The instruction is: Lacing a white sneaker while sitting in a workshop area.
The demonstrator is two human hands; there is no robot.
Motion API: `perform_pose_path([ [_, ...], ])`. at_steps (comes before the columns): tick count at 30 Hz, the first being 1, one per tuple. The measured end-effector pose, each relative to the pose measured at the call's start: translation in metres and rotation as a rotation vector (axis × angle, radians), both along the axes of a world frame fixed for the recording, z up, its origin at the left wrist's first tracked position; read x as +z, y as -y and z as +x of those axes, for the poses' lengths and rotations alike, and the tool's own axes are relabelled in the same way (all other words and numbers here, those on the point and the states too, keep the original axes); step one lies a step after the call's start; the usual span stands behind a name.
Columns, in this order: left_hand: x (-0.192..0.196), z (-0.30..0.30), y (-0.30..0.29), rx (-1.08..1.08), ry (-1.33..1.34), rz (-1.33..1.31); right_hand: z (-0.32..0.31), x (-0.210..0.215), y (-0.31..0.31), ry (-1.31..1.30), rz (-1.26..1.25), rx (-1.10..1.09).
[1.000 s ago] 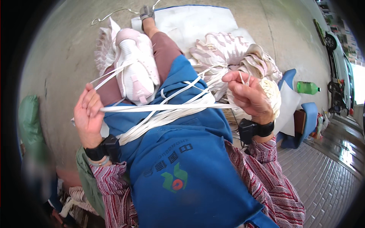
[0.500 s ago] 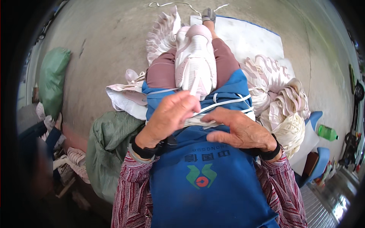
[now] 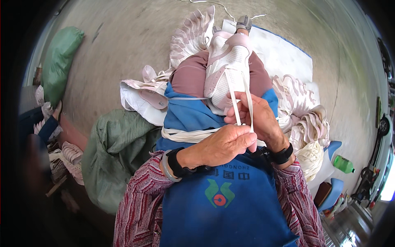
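Note:
A white and pink shoe upper (image 3: 224, 84) lies lengthwise over my lap, between my thighs. Two strands of a flat white shoelace (image 3: 231, 94) run from its middle toward me, drawn straight. My left hand (image 3: 224, 144) is closed, pinching the lace ends between thumb and fingers just above the apron. Close beyond it, my right hand (image 3: 263, 117) has loosely curled fingers spread behind the strands, and one strand crosses in front of them. Whether those fingers touch the lace is hard to make out. More white laces (image 3: 185, 135) lie bundled across the blue apron (image 3: 222, 189) at my waist.
Stacks of similar uppers fan out at the right (image 3: 294, 96) and beyond my left knee (image 3: 191, 37). A cream lace bundle (image 3: 310, 160) hangs at the right. Green sacks (image 3: 119, 156) stand at the left. A white sheet (image 3: 284, 51) covers some floor; a green bottle (image 3: 343, 164) lies farther right.
My left hand has moved right and closed on the lace. The right hand has reached up beside the upper, behind the strands. The lace is now stretched toward me; the view has shifted.

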State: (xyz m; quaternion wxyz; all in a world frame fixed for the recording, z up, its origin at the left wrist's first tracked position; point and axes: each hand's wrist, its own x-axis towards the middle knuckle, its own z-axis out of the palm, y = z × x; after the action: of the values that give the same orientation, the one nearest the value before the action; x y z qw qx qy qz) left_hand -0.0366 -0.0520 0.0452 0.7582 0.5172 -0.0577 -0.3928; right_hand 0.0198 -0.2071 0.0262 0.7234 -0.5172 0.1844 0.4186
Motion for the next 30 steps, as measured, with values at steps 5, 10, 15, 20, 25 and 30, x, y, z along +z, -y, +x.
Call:
perform_pose_path([
  [5, 0.005, 0.006, -0.004, -0.047, -0.052, -0.003, 0.011, -0.018, 0.004, -0.128, 0.268, -0.085],
  [10, -0.019, -0.007, -0.060, 0.302, 0.039, 0.088, 0.017, -0.033, 0.031, 0.142, -0.022, -0.076],
  [15, -0.041, -0.016, -0.160, 0.836, -0.230, -0.503, 0.030, -0.050, 0.078, 0.238, -0.220, -0.135],
  [20, -0.050, -0.038, -0.249, 1.249, -0.246, -0.493, 0.043, -0.061, 0.105, 0.067, -0.086, -0.338],
  [25, -0.056, -0.097, -0.374, 1.218, 0.014, -0.540, 0.065, -0.076, 0.136, -0.034, 0.097, -0.500],
  [30, -0.030, -0.089, -0.389, 1.980, -0.072, -0.085, 0.079, -0.091, 0.169, 0.012, 0.118, -0.685],
])
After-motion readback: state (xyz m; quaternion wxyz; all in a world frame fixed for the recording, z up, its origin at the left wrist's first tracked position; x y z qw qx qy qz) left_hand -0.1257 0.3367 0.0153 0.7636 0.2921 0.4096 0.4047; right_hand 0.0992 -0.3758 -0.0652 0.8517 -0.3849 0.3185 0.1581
